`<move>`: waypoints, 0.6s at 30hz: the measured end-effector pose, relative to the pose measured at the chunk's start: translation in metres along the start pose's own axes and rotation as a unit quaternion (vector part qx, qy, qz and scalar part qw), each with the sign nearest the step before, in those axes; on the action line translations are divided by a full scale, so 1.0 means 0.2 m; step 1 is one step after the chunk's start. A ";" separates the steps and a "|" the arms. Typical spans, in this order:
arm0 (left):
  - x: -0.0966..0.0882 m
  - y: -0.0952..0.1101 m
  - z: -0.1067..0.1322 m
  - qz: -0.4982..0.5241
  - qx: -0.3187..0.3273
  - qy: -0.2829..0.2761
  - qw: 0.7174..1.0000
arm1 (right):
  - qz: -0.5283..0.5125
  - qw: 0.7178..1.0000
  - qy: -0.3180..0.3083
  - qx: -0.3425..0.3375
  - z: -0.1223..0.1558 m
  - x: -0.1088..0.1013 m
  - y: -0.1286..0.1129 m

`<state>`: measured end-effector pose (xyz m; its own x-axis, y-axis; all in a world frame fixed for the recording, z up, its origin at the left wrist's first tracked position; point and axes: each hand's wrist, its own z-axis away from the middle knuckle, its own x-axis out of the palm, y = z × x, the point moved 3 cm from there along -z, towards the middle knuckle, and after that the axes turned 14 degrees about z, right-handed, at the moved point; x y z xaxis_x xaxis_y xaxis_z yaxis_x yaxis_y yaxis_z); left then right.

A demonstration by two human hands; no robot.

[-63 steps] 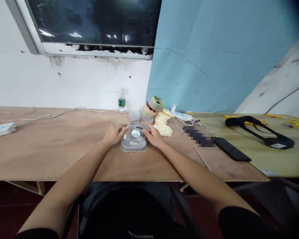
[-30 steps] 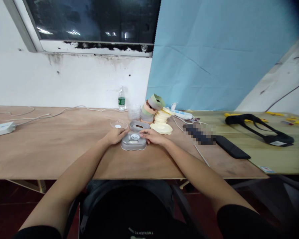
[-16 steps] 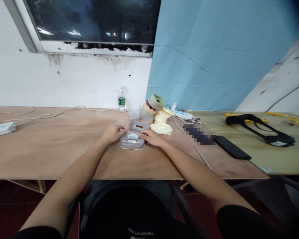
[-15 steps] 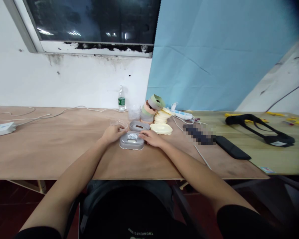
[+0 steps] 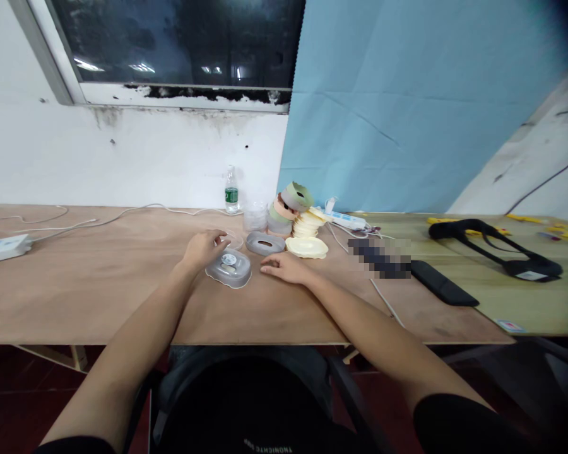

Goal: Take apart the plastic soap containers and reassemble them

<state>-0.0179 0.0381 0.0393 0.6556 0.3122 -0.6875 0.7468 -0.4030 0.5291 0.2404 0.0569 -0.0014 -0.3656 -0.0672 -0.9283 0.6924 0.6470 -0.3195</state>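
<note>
My left hand (image 5: 203, 249) is at the back left corner of a grey oval piece (image 5: 234, 274) with a wavy rim, a slot and a white round label. Its fingers are curved and apart, and seem to touch that corner. A clear round plastic piece (image 5: 235, 238) lies just beyond these fingers. My right hand (image 5: 286, 268) rests palm down on the table with fingers stretched out, holding nothing. Behind it sits a grey oval cover (image 5: 266, 243) with a slot. A cream scalloped dish (image 5: 307, 248) lies to the right of that cover.
Stacked clear cups (image 5: 255, 216), tilted green, peach and grey rings (image 5: 284, 208) and piled cream dishes (image 5: 307, 222) stand at the back. A water bottle (image 5: 231, 192) is against the wall. Power strips (image 5: 4, 248), cables, a black phone-like slab (image 5: 442, 284) and black headgear (image 5: 495, 246) lie around.
The labelled grey piece has slid left and turned, away from my right hand. My left hand has shifted slightly left and back. My right hand has come down a little.
</note>
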 end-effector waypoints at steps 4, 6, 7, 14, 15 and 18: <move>0.03 0.11 0.03 0.033 0.085 -0.073 0.993 | 0.013 1.000 -0.001 -0.002 0.00 0.00 0.02; 0.06 0.16 0.05 0.032 0.109 -0.113 0.987 | 0.013 1.000 -0.002 -0.005 0.00 0.00 0.02; 0.07 0.17 0.06 0.030 0.116 -0.125 0.985 | 0.013 1.000 -0.003 -0.006 0.00 0.00 0.02; 0.08 0.14 0.03 0.013 0.121 -0.138 0.983 | 0.019 1.000 -0.003 -0.003 0.00 0.01 0.03; 0.07 0.12 0.03 0.013 0.115 -0.133 0.984 | 0.021 1.000 -0.002 -0.004 0.00 0.01 0.03; 0.03 0.05 0.01 0.003 0.076 -0.118 0.990 | 0.027 1.000 0.001 -0.009 -0.01 0.00 0.03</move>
<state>-0.0059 0.0352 0.0396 0.6027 0.1071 -0.7908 0.7056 -0.5343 0.4654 0.2437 0.0615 -0.0041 -0.3296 -0.0293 -0.9437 0.7006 0.6624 -0.2652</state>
